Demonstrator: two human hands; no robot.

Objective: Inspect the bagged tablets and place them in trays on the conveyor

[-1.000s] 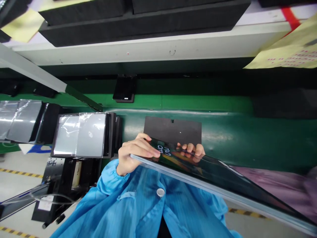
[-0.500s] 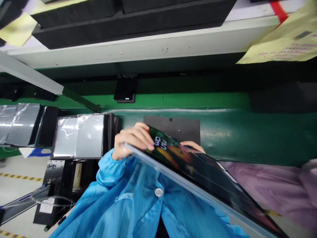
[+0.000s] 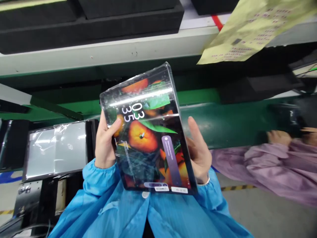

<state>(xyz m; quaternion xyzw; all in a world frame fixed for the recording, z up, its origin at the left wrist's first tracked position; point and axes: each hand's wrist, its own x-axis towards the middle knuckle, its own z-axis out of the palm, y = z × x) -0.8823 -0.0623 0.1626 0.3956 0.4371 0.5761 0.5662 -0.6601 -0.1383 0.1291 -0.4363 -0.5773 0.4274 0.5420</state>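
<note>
A tablet tilts upward in front of the blue coat, its lit screen facing me. Orange fruit, green leaves and the digits 03 35 show on it. Clear film with glare covers at least its upper part, and two white labels sit along the lower edge. My left hand is closed on the left edge, thumb over the screen. At the right edge is my right hand, one finger stretched upward and the others curled against the tablet, their tips partly hidden behind it.
Film-covered grey devices stand at the left. Above the green bench runs a shelf with black foam blocks and a hanging yellow sheet. Another person's purple sleeve and hand are at the right.
The tablet has swung from a slanted, edge-on pose to facing me, and sits higher and further left. My right hand has come into fuller view. The camera view has shifted right.
</note>
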